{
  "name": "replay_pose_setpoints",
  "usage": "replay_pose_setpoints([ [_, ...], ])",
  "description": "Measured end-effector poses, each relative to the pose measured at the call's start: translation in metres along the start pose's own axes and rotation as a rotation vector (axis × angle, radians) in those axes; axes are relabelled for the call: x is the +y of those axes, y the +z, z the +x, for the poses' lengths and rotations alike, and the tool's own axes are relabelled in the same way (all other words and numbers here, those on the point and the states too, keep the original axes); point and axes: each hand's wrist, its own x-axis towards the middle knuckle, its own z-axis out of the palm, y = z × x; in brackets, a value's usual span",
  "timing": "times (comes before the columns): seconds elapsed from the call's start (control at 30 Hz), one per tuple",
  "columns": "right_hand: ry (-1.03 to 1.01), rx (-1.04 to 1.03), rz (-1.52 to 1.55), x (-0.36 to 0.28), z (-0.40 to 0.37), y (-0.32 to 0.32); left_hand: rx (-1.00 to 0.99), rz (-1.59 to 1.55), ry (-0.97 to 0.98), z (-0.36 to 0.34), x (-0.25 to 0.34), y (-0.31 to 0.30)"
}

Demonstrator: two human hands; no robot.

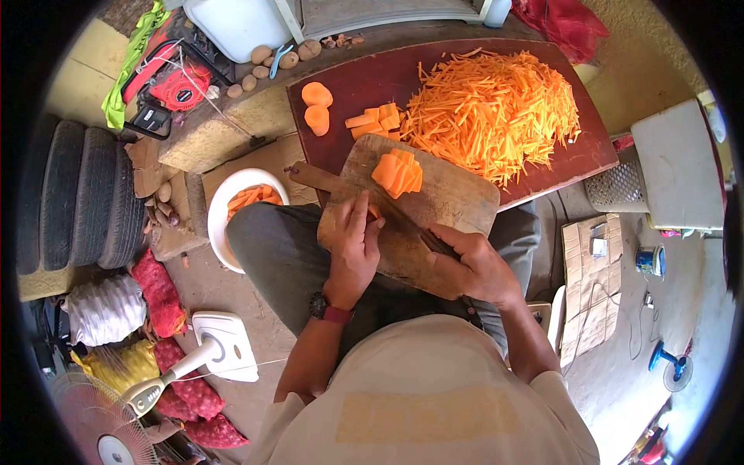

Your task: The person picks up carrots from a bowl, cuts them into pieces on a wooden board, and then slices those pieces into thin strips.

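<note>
A wooden cutting board (457, 182) rests across my lap, its far edge against the red table. My right hand (477, 267) is closed round the dark handle of a long knife (341, 184), whose brownish blade lies slanted across the board, pointing left. On the near side of the blade, my left hand (355, 244) pinches a small carrot piece (375, 211), mostly hidden by the fingers. Beyond the blade sits a fanned stack of carrot slices (397, 173) on the board.
A big heap of carrot shreds (496, 108) covers much of the red table (356, 74). Carrot chunks (376, 120) and two carrot rounds (317, 107) lie left of it. A white basin (219, 203) of carrots stands by my left knee. A fan (116, 426) stands lower left.
</note>
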Motion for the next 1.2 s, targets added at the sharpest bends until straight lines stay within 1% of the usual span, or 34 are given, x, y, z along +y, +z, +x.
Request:
replay_pose_setpoints([
  [0.07,0.046,-0.059,0.067,-0.006,-0.003,0.000,-0.001,-0.114,-0.097,-0.003,0.003,0.001],
  [0.17,0.127,-0.083,0.085,-0.025,-0.008,-0.001,0.035,-0.260,-0.088,-0.023,-0.025,0.014],
  [0.27,0.018,-0.056,0.099,-0.021,-0.014,0.002,0.009,-0.168,0.002,-0.013,-0.015,0.004],
  [0.37,0.022,-0.055,0.113,-0.028,-0.020,0.001,0.021,-0.083,-0.046,-0.006,0.004,-0.005],
  [0.47,0.040,-0.088,0.070,-0.033,-0.023,-0.003,0.038,-0.115,-0.084,-0.008,0.002,-0.003],
  [0.67,-0.036,-0.034,0.013,-0.028,-0.026,0.003,0.039,-0.143,-0.068,-0.011,-0.006,-0.001],
  [0.83,-0.002,-0.072,-0.013,-0.041,-0.026,-0.001,0.049,-0.151,-0.059,-0.007,0.000,-0.004],
  [0.97,-0.006,-0.081,-0.048,-0.038,-0.024,0.002,0.044,-0.105,-0.076,-0.009,-0.002,-0.004],
  [1.07,0.001,-0.070,-0.058,-0.032,-0.023,0.006,0.049,-0.144,-0.081,-0.010,-0.004,-0.003],
  [1.2,0.035,-0.080,-0.003,-0.045,-0.020,0.001,0.049,-0.134,-0.067,-0.008,-0.003,-0.006],
])
